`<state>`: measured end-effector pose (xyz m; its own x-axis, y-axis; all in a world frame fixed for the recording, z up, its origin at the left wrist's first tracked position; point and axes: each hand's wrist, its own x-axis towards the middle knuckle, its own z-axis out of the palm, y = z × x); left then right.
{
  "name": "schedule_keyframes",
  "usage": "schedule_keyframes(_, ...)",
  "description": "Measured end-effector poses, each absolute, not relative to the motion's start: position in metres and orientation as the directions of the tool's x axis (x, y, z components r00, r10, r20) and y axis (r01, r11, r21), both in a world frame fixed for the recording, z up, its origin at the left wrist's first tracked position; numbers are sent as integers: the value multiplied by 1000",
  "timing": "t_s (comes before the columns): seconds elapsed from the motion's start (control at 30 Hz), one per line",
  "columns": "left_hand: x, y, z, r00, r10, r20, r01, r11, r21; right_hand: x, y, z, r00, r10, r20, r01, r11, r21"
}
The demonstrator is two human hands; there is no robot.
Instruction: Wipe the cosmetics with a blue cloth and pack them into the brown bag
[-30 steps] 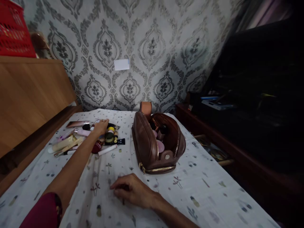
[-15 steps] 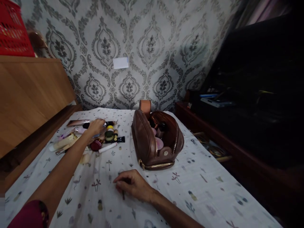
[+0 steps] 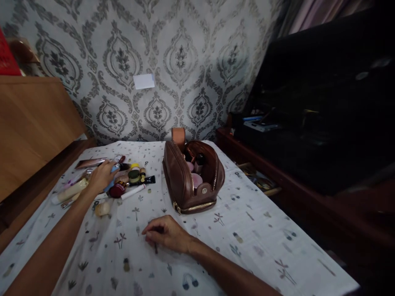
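Over a loose group of cosmetics on the left, my left hand has its fingers closed around a light blue item, mostly hidden by the hand. Close by lie a dark red jar, a dark green jar, a white pen-like tube and a black tube. My right hand rests on the cloth, loosely curled, with a gap between thumb and forefinger and nothing visible in it. Beyond it stands a brown cosmetic bag, unzipped, with a pink round item and other cosmetics inside.
A white printed cloth covers the surface. A wooden cabinet stands on the left, with a red basket on top. On the right are a large dark panel and a low compartment holding small things. Patterned wallpaper is behind.
My left hand has drawn back slightly from the far items, and a light blue item now shows in its fingers. The view has shifted right. My right hand stays resting.
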<state>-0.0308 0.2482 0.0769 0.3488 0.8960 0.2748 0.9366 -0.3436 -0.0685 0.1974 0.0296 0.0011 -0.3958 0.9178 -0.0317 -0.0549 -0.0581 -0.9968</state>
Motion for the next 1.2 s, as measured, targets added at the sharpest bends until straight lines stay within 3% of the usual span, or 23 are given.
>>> schedule_keyframes(0.33,-32,204,84,236,810,536,887,-405,221,197,30,-2,-375,926,-31,-65,-59,-996)
schedule_keyframes(0.6,-13,161,101,195,680,707,759,-561,331,198,30,-1,-326,945,-24,-76,-52,-996)
schedule_keyframes(0.7,-8,149,99,166,706,688,706,-572,417,199,30,1,-303,953,-21,-77,-47,-996)
schedule_keyframes(0.87,-3,134,79,74,833,548,570,-486,662,200,31,3,-278,960,-39,-73,-62,-995)
schedule_keyframes(0.97,-7,127,60,149,886,438,485,-452,749,200,31,4,-269,963,-23,-58,-40,-997)
schedule_keyframes(1.1,-22,120,43,403,844,355,557,-533,636,200,29,5,-263,965,-13,-20,-19,-1000)
schedule_keyframes(1.2,-30,115,50,405,850,336,651,-526,547,198,28,6,-251,968,-8,-5,-9,-1000)
